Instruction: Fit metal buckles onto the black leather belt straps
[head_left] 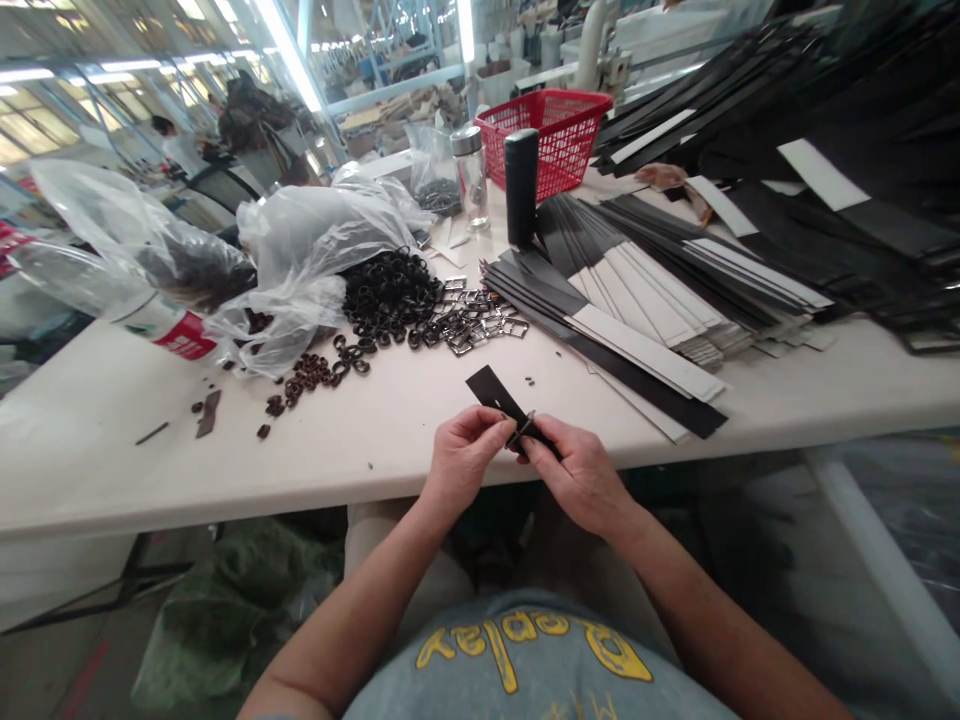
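Just above the table's front edge, my left hand (466, 452) pinches a metal buckle (519, 432) between thumb and fingers. The buckle sits around a short black strap (491, 388) that has a small slot in it. My right hand (581, 472) is closed on the strap's near end, its thumb close to the buckle. Fingers cover part of both pieces. Beyond my hands lie a heap of metal buckles (480, 322) and a pile of black loops (390, 300). Smaller brown loops (307, 375) are scattered to the left.
Fanned black and white strips (645, 290) cover the table's right side. A dark flask (521, 185), a glass bottle (470, 180) and a red basket (555, 140) stand behind. Plastic bags (315, 230) and a clear bottle with a red label (184, 335) lie at left. Another person sits far left.
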